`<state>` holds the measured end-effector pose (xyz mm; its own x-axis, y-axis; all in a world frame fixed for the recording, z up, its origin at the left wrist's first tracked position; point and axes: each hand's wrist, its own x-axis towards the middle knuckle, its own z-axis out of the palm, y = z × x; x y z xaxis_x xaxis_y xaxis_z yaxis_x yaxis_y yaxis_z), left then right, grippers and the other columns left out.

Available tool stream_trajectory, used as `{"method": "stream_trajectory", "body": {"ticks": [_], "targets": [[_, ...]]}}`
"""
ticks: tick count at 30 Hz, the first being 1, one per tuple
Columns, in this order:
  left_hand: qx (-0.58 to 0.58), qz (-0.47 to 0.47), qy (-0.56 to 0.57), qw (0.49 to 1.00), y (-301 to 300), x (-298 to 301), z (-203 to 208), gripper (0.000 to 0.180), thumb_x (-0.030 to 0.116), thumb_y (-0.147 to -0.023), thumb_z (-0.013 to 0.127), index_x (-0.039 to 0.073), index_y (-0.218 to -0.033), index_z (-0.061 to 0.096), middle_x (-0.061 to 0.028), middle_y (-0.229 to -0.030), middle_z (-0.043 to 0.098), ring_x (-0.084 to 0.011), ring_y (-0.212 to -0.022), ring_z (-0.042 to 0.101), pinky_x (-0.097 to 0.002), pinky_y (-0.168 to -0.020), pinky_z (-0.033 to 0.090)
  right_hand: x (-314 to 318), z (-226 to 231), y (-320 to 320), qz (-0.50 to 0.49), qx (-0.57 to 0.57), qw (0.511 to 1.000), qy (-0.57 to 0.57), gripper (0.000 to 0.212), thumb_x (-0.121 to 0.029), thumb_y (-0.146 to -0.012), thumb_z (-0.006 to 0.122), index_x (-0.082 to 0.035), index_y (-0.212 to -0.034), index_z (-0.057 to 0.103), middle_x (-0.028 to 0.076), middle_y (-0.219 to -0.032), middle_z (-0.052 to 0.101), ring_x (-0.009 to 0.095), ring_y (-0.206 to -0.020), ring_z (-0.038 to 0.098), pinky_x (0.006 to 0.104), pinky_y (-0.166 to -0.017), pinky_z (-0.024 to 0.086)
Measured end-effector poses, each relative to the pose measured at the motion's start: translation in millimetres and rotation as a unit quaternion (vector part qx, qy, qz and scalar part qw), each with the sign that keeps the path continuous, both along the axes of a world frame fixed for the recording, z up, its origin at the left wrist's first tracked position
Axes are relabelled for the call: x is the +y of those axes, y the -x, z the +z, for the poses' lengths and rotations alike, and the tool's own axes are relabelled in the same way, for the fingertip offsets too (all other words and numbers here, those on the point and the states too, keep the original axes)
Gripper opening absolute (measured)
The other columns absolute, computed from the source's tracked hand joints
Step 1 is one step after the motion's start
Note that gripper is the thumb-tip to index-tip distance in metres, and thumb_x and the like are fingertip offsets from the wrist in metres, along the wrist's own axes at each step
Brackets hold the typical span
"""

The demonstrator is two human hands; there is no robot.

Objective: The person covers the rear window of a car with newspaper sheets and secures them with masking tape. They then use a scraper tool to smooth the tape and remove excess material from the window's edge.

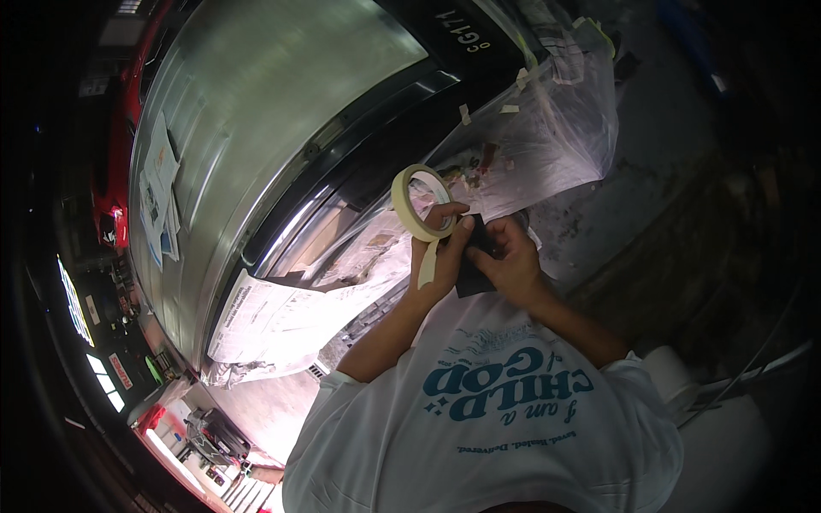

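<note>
Evidently, plastic [571, 120] and paper [278, 321] cover some parts; silver panel [274, 85] mostly bare; left grip [442, 261] grasps tape roll [402, 205] and, with right grip [516, 265], dark sheet [472, 280].

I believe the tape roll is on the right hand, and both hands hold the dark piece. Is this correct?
Not quite: the head view shows the tape roll on the left hand, not the right hand; both do hold the dark piece.

The bare left forearm [389, 333] and bare right forearm [583, 329] converge forward. Bare left hand [442, 261]: fingers curled, thumb extended forward. Bare right hand [516, 261]: just beside the left, fingers bent, thumb opposed in a pinch.
</note>
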<state>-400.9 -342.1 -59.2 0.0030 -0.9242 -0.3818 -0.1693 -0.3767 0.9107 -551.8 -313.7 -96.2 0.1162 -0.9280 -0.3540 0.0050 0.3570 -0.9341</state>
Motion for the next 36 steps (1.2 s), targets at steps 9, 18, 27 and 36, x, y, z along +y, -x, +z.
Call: {"method": "stream_trajectory", "body": {"ticks": [9, 18, 27, 36], "targets": [[-0.052, -0.13, -0.01, 0.99, -47, 19, 26, 0.023, 0.022, -0.1, 0.068, 0.004, -0.113, 0.068, -0.0038, -0.082, 0.067, -0.013, -0.08, 0.063, -0.0299, -0.074, 0.051, 48, -2, 8, -0.039, -0.026, 0.998, 0.035, 0.037, -0.006, -0.094, 0.07, 0.0, -0.129, 0.061, 0.014, -0.106, 0.071, 0.022, -0.098, 0.07, 0.0335, -0.083, 0.056], [0.079, -0.345, -0.083, 0.931, -66, 45, 35, 0.031, 0.02, -0.098, 0.073, 0.005, -0.124, 0.065, -0.0039, -0.099, 0.07, -0.0134, -0.093, 0.065, -0.0293, -0.088, 0.049, 37, 2, -11, 0.055, 0.259, 0.791, 0.552, 0.052, 0.0, -0.09, 0.068, 0.004, -0.14, 0.052, 0.018, -0.118, 0.069, 0.035, -0.106, 0.068, 0.0468, -0.091, 0.054], [0.004, -0.199, -0.106, 0.974, -84, 52, 20, 0.06, 0.02, -0.086, 0.084, 0.005, -0.138, 0.058, -0.0069, -0.08, 0.072, -0.0133, -0.072, 0.068, -0.026, -0.071, 0.05, 72, -32, 5, -0.216, 0.001, 0.976, 0.029, 0.092, -0.011, -0.099, 0.068, -0.005, -0.166, 0.005, 0.012, -0.089, 0.071, 0.021, -0.079, 0.07, 0.0363, -0.068, 0.057], [-0.005, -0.027, 0.0, 1.0, -30, 9, -16, 0.042, 0.013, -0.081, 0.086, -0.002, -0.115, 0.068, -0.0102, -0.09, 0.074, -0.0148, -0.079, 0.07, -0.0274, -0.072, 0.054, 56, -34, 1, -0.044, -0.116, 0.991, -0.041, 0.027, -0.021, -0.101, 0.069, 0.0, -0.117, 0.071, -0.003, -0.082, 0.06, 0.006, -0.074, 0.055, 0.022, -0.069, 0.045]]}}
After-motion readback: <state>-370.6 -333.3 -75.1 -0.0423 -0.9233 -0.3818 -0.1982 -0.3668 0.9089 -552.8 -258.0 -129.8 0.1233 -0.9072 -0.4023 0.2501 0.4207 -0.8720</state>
